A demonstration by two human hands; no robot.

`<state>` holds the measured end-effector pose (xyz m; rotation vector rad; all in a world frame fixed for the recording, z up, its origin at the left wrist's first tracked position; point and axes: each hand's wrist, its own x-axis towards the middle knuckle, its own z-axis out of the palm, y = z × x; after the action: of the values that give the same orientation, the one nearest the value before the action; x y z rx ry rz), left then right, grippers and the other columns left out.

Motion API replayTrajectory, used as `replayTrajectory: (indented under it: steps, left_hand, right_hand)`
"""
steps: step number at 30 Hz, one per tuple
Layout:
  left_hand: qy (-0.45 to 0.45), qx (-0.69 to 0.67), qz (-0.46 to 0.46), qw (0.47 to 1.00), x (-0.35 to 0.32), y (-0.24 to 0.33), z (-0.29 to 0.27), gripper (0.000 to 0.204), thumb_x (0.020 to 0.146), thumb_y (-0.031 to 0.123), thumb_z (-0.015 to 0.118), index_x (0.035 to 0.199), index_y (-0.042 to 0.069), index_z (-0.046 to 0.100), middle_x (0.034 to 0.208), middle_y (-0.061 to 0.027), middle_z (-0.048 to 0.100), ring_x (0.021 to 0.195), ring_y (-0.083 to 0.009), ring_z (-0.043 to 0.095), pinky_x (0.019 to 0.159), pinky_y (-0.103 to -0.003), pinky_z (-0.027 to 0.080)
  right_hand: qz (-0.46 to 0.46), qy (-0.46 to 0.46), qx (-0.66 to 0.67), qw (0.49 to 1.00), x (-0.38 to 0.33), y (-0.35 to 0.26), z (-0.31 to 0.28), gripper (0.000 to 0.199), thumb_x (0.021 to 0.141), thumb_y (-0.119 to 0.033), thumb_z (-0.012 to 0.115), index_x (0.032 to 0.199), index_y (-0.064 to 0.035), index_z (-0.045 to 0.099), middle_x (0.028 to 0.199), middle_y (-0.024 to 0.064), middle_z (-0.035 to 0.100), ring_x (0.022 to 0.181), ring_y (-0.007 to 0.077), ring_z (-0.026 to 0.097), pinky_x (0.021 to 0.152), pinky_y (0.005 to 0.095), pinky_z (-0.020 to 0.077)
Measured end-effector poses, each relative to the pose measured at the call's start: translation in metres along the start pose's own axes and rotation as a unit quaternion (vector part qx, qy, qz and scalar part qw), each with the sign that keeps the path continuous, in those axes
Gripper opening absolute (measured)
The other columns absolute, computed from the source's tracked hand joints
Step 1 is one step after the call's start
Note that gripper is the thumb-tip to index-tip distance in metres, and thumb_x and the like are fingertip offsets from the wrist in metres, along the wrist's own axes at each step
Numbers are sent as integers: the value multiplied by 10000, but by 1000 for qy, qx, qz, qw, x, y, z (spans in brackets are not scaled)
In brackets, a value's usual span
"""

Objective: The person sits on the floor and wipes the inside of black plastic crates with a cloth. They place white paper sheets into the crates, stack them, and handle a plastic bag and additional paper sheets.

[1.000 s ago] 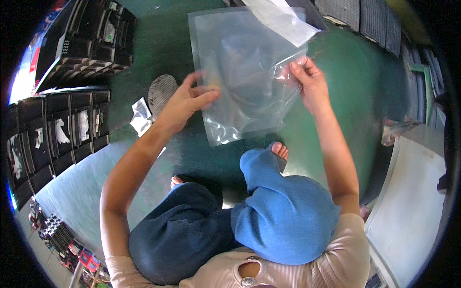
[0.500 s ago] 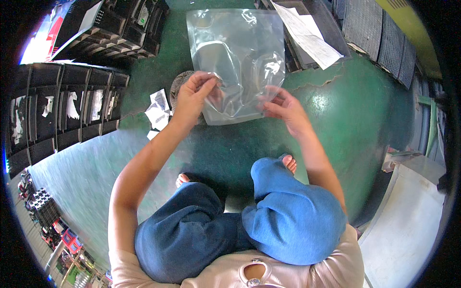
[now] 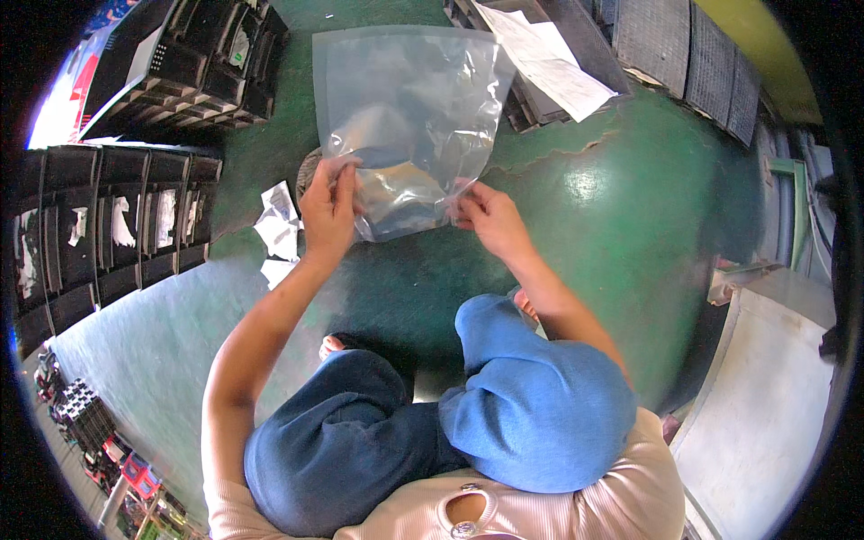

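Note:
A large clear plastic bag (image 3: 405, 108) is stretched between my two hands, above the green floor. My left hand (image 3: 329, 205) pinches its left edge near the lower corner, thumb against fingers. On the other side my right hand (image 3: 489, 214) grips the lower right edge with thumb and fingertips. The film is see-through and wrinkled with bright glare, and its lower part bulges a little. Just behind my left hand, a round, grey-brown woven thing (image 3: 309, 171) is partly hidden by the hand and the bag.
White paper scraps (image 3: 277, 225) lie on the floor left of the bag. Black plastic crates (image 3: 108, 216) stand at the left. A dark tray (image 3: 576, 54) with paper sheets (image 3: 546, 56) is at the far right. A whitish metal box (image 3: 765, 387) stands at the right.
My right hand has closed on the bag's lower right edge, where its fingers were looser and blurred before. The bag has become flatter across the top, and the whole view has shifted slightly.

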<state>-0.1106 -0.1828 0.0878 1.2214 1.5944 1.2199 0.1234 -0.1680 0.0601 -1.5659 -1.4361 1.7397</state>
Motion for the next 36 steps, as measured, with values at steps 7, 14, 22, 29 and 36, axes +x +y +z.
replayTrajectory:
  steps: [7, 14, 22, 29, 36]
  left_hand:
    - [-6, -2, 17, 1000, -1, -3, -1, 122, 935, 119, 492, 1002, 44, 562, 681, 7, 513, 517, -41, 480, 454, -201, 408]
    - [-11, -15, 26, 999, -6, 1, -2, 126, 938, 130, 489, 1003, 45, 555, 704, 5, 516, 529, -39, 471, 453, -198, 408]
    - [51, -32, -23, 998, 11, -3, -18, 160, 944, 185, 485, 1000, 58, 565, 698, 27, 490, 511, -12, 429, 425, -179, 378]
    - [25, -26, -16, 999, 8, -2, -13, 161, 953, 196, 479, 994, 67, 566, 694, 44, 479, 525, -8, 394, 433, -177, 342]
    - [0, -37, -12, 999, 6, -4, -12, 154, 941, 183, 497, 986, 56, 571, 703, 30, 507, 510, -11, 424, 427, -176, 355]
  right_hand:
    - [-61, 54, -61, 995, 0, 13, 10, 351, 840, -210, 601, 1121, 0, 584, 799, 137, 676, 667, 185, 661, 612, 290, 504]
    - [27, 66, 18, 997, 1, 16, 8, 277, 871, -238, 567, 976, 10, 632, 744, 93, 681, 659, 132, 652, 568, 266, 487]
    - [95, 18, 81, 992, -5, 9, 4, 323, 925, -349, 493, 940, -42, 590, 890, 54, 662, 779, 147, 648, 657, 258, 481]
    - [5, 70, -29, 997, 0, 6, 11, 332, 895, -374, 544, 912, -46, 589, 859, 45, 650, 762, 126, 616, 655, 261, 450]
    - [-46, 25, -33, 998, 4, 12, 12, 234, 883, -242, 564, 869, -9, 581, 788, 53, 624, 767, 92, 560, 674, 256, 431]
